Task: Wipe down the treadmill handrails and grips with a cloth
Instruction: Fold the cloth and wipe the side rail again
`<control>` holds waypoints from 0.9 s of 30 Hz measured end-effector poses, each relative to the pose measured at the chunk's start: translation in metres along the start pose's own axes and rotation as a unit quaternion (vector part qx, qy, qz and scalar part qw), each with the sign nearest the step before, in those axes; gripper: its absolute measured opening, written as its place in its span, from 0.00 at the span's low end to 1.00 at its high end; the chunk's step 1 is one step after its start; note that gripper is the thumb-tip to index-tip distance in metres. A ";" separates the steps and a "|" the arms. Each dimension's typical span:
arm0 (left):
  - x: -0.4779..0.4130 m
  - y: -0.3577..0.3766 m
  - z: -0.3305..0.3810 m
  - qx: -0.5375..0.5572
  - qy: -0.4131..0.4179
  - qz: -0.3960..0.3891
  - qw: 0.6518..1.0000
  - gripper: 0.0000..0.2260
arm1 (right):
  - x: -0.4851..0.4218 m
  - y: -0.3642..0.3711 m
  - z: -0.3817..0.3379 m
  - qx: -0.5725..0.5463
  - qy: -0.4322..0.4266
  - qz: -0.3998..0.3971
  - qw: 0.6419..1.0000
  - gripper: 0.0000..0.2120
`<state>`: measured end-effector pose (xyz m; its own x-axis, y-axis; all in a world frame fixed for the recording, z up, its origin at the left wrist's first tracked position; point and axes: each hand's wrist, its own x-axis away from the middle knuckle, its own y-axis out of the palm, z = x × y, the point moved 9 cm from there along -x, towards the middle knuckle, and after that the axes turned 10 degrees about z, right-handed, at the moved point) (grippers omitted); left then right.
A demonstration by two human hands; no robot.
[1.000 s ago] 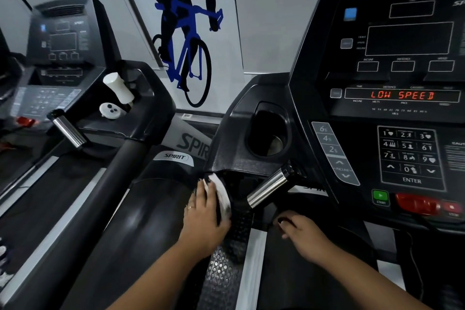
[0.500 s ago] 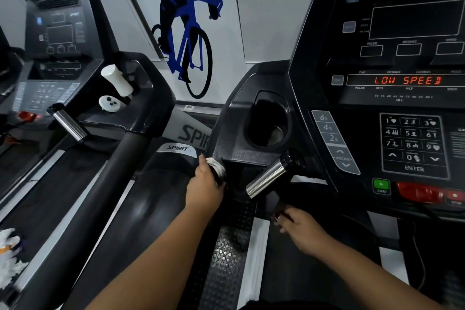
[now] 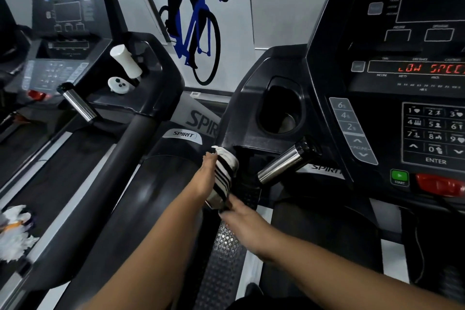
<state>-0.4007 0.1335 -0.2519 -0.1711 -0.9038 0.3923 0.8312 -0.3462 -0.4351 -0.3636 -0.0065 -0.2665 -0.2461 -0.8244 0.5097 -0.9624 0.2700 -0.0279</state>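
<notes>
Two bare forearms reach in from 6 o'clock. The right grip (image 3: pixel 242 220), a bare hand, lies over the grey studded metal footplate (image 3: pixel 224 267). Its blurred fingertips (image 3: pixel 224 209) touch the lower end of the white cloth with black stripes (image 3: pixel 224 178); whether they pinch it cannot be told.

Just above, near the centre, the left grip (image 3: pixel 207 178) is curled round that striped cloth and holds it. Its dark-nailed thumb points to 12 o'clock. The cloth lies against the top of the glossy black handrail (image 3: pixel 156 196), where the rail meets the console housing.

Just beside the cloth, at 3 o'clock, a short chrome pulse bar (image 3: pixel 284 162) juts out, apart from both hands. Beyond it sits a deep black cup holder (image 3: pixel 279 106).

At 2 o'clock stands the black treadmill console (image 3: pixel 327 33), with a red lit display (image 3: pixel 432 68), a numbered keypad (image 3: pixel 434 131) and a green start button (image 3: pixel 399 176).

At 8 o'clock a crumpled white rag (image 3: pixel 15 231) lies on the neighbouring treadmill's side rail. At 10 o'clock that second treadmill's console (image 3: pixel 65 20) carries a white plastic bottle (image 3: pixel 125 60), tilted in its tray.

Farthest, at 12 o'clock, a blue bicycle decal with a dark rider (image 3: pixel 196 20) covers the grey wall.
</notes>
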 end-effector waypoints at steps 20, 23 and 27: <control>-0.061 -0.192 0.048 -0.264 0.238 0.228 0.906 0.09 | -0.094 -0.003 0.001 -0.125 0.146 0.335 0.923 0.31; -0.085 -0.217 0.034 -0.336 0.217 0.258 0.880 0.13 | -0.096 -0.004 0.002 -0.206 0.152 0.322 0.912 0.28; -0.107 -0.239 0.008 -0.363 0.207 0.275 0.866 0.20 | -0.102 0.000 0.003 -0.270 0.170 0.290 0.902 0.28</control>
<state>-0.5768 0.3156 -0.1832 -0.1548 -0.9432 -0.2939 0.3208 0.2334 -0.9179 -0.3385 0.0757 -0.3214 -0.5525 -0.2921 0.7806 -0.4650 0.8853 0.0022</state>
